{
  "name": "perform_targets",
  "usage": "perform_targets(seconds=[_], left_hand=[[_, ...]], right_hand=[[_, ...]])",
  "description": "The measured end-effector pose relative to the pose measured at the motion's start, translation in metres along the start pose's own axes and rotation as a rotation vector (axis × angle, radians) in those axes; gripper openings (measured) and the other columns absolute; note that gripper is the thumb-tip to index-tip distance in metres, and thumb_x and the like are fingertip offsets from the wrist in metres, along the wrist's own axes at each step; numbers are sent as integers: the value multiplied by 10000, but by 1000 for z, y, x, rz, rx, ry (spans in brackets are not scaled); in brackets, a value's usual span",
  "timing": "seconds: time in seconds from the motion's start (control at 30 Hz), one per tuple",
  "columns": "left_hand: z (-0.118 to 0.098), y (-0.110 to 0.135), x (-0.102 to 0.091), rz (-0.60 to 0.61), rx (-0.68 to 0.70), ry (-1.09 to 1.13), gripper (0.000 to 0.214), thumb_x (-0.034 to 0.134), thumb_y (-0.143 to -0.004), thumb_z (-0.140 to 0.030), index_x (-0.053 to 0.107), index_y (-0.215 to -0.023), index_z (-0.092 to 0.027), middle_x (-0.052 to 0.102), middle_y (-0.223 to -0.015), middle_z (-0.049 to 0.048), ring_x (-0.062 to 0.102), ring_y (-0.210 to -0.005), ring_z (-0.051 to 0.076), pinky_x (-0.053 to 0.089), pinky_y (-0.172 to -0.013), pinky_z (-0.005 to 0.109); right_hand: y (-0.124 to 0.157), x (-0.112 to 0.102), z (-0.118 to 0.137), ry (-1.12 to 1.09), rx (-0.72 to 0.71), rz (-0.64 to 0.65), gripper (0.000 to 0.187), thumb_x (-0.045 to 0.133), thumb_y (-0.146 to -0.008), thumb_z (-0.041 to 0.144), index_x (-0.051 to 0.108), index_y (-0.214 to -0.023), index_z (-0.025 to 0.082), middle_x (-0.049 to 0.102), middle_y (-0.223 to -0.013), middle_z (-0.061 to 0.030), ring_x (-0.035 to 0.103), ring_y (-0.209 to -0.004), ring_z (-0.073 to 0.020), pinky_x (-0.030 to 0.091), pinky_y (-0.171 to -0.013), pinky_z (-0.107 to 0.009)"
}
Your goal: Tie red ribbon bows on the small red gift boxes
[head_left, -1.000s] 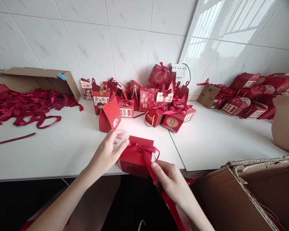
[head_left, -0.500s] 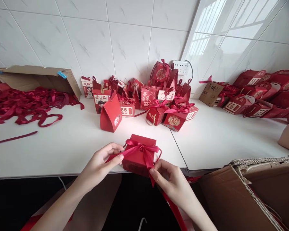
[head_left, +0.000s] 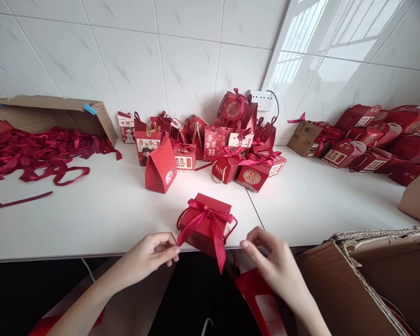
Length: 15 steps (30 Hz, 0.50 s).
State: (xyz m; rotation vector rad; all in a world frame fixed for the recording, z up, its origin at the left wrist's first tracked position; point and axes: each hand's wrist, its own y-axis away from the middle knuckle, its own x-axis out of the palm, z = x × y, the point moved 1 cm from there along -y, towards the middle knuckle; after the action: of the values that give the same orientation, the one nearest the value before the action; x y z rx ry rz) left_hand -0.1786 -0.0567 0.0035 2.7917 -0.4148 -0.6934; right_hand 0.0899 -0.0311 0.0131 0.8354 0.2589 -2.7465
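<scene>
A red gift box [head_left: 215, 203] sits at the front edge of the white table, with twisted rope handles at its sides. Across its top a red ribbon [head_left: 215, 228] is tied in a bow, one tail hanging over the table edge. My left hand [head_left: 157, 252] pinches the end of the other tail at the box's left front corner. To the right of the box, my right hand [head_left: 271, 254] is in the air with nothing in it, thumb and forefinger apart and the other fingers curled.
Several finished red boxes [head_left: 254, 177] stand along the tiled wall. At left, a pile of loose ribbons [head_left: 49, 147] spills from a cardboard box [head_left: 107, 121]. More red boxes [head_left: 343, 151] are stacked at right. A large open carton [head_left: 322, 275] stands at the lower right.
My right hand has let go of the ribbon tail and moved right, away from the box. My left hand has drawn the other tail down toward me. The box has turned slightly.
</scene>
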Motion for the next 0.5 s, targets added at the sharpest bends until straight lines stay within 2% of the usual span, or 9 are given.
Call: perform_targets(seconds=[0.07, 0.1, 0.17, 0.2, 0.27, 0.33, 0.43, 0.5], left_hand=[[3, 4, -5, 61, -39, -119, 287, 507, -821, -466, 587, -723, -208, 651, -725, 8, 608, -643, 162, 459, -586, 244], [4, 6, -7, 82, -58, -178, 279, 510, -819, -462, 603, -729, -215, 645, -695, -2, 607, -627, 161, 450, -580, 239], [1, 9, -12, 84, -80, -264, 279, 507, -818, -472, 634, -762, -230, 638, -668, -14, 611, -619, 166, 439, -571, 231], [-1, 10, -13, 58, -77, -293, 288, 502, -820, -482, 641, -773, -234, 638, -673, -15, 612, -625, 169, 437, -571, 230], [-7, 10, -16, -35, -54, -334, 314, 480, -829, -499, 635, -774, -232, 628, -684, -15, 597, -621, 169, 432, -570, 233], [-12, 7, -17, -136, -18, -366, 334, 455, -840, -503, 608, -744, -223, 597, -659, -18, 563, -599, 162, 421, -558, 234], [-15, -5, -10, -277, 78, -345, 322, 418, -866, -481, 580, -762, -223, 593, -680, -18, 555, -624, 157, 440, -589, 239], [-17, -19, 1, -343, 188, -324, 296, 404, -880, -449, 580, -806, -223, 632, -773, 0, 590, -711, 168, 477, -666, 257]], right_hand=[[-7, 0, 2, 5, -114, -170, 447, 597, -767, 570, 522, -1000, 196, 599, -1003, -83, 587, -894, -222, 497, -752, -333], [-12, 3, 4, 11, -179, -180, 608, 653, -714, 573, 456, -1148, 194, 540, -1166, -120, 549, -1052, -261, 489, -850, -380], [-22, 13, 8, 29, -249, -78, 873, 715, -662, 541, 284, -1333, 185, 386, -1354, -167, 411, -1257, -295, 421, -993, -438], [-27, 19, 10, 36, -249, -15, 901, 722, -669, 506, 245, -1360, 182, 350, -1381, -172, 375, -1292, -291, 392, -1030, -444], [-33, 28, 9, 19, -237, 48, 853, 719, -691, 421, 251, -1366, 188, 359, -1370, -161, 393, -1281, -272, 363, -1058, -442], [-36, 31, 4, -75, -232, 18, 817, 718, -691, 370, 274, -1358, 208, 389, -1349, -143, 432, -1247, -261, 369, -1052, -445], [-36, 23, -7, -427, -171, -130, 764, 688, -712, 443, 301, -1341, 247, 437, -1335, -127, 487, -1200, -267, 433, -984, -451], [-34, 13, -11, -723, -75, -209, 657, 550, -767, 593, 369, -1298, 251, 508, -1280, -120, 524, -1163, -275, 472, -931, -454]])
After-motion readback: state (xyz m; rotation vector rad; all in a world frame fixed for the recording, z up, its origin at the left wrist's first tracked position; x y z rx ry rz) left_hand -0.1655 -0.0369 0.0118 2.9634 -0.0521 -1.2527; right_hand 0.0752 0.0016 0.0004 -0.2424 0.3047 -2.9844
